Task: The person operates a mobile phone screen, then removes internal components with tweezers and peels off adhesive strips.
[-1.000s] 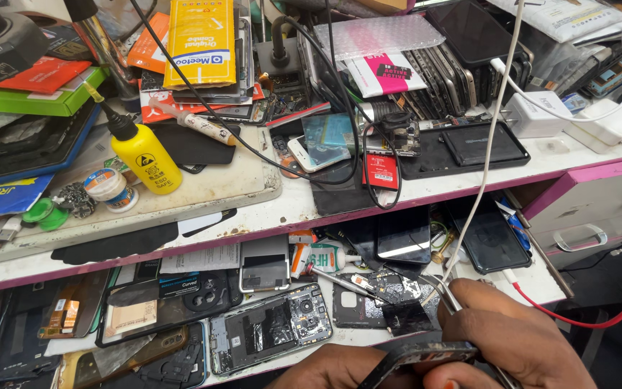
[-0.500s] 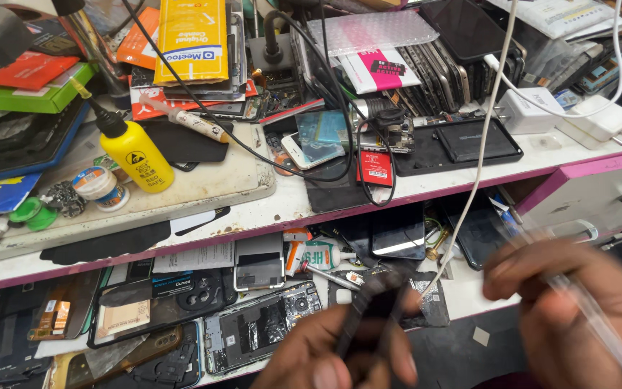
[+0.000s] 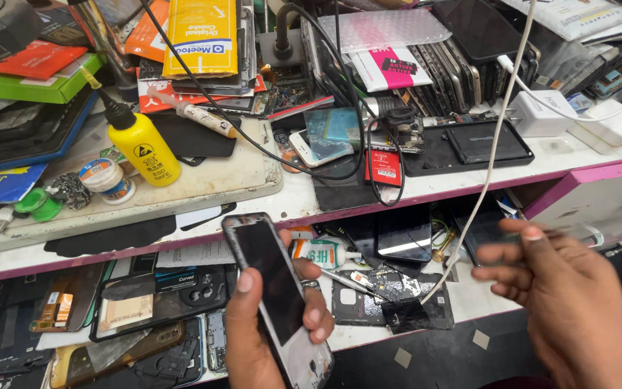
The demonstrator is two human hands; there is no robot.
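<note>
Holding the dark phone (image 3: 276, 292) up with the screen toward the face, the left hand (image 3: 264, 338) grasped it from behind: the thumb lay on the left edge, and the fingers (image 3: 316, 317) curled around the right edge. To do this well, the grip should stay on the edges, because the lower end looked cracked, though I could not see it clearly. The right hand (image 3: 570, 310) was released, fingers loosely spread, well apart from the phone, near a white cable (image 3: 494, 144).

Open air between left hand (image 3: 271, 338) and right hand (image 3: 570, 302). White cable (image 3: 487, 166) hangs across it. Lower shelf (image 3: 462, 299) crowded with phone parts (image 3: 390, 288).
</note>
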